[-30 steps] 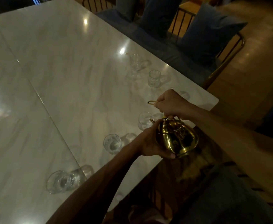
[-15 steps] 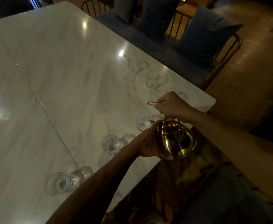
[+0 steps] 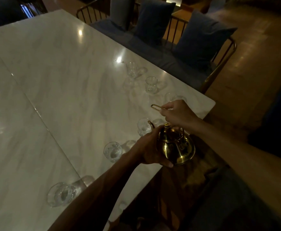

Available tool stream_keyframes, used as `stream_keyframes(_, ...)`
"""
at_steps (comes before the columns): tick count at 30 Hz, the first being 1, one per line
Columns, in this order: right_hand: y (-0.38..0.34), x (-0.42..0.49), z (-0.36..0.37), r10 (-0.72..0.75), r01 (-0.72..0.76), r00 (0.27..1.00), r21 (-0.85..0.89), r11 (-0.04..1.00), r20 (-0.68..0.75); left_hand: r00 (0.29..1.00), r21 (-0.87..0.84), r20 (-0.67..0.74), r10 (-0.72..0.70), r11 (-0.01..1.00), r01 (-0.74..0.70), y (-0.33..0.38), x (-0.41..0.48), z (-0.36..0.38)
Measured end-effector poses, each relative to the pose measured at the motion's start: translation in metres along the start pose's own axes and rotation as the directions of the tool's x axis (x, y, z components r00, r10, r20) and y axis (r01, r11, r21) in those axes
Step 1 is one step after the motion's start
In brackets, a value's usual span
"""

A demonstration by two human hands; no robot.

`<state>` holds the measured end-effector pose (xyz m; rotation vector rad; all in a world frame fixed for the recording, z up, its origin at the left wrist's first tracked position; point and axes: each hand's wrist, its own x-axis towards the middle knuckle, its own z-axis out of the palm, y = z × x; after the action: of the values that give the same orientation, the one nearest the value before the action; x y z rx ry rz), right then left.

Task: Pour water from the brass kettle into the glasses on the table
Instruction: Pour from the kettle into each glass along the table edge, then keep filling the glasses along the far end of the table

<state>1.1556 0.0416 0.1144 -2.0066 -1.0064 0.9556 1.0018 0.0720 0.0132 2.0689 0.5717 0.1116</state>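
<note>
The brass kettle hangs at the near right edge of the white marble table. My right hand grips its thin wire handle from above. My left hand cups the kettle's body from the left. The spout tip points at a clear glass just beyond it. Other clear glasses stand in a line along the table's edge: one by my left wrist, one nearest me, one farther off and one beyond that. A further glass is partly hidden behind my right hand.
A bench with blue cushions and a metal frame runs along the table's far right side. Wooden floor lies to the right. A seam crosses the table top.
The kettle and both hands have stayed almost in place beside the same glass. The view has tilted slightly, so the table slides a little down in the frame.
</note>
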Motion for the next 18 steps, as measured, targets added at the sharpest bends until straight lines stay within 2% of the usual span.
stream_keyframes(7, -0.002, -0.018, -0.006, 0.019, -0.013, 0.997, 0.088, 0.996, -0.07, 1.0, 0.148, 0.023, 0.007, 0.989, -0.011, 0.009, -0.001, -0.009)
stream_keyframes(18, -0.01, -0.041, -0.034, -0.023, 0.042, 0.959, 0.062, 0.997, -0.281, 0.989, 0.256, 0.089, 0.118, 0.957, -0.137, 0.038, 0.018, -0.018)
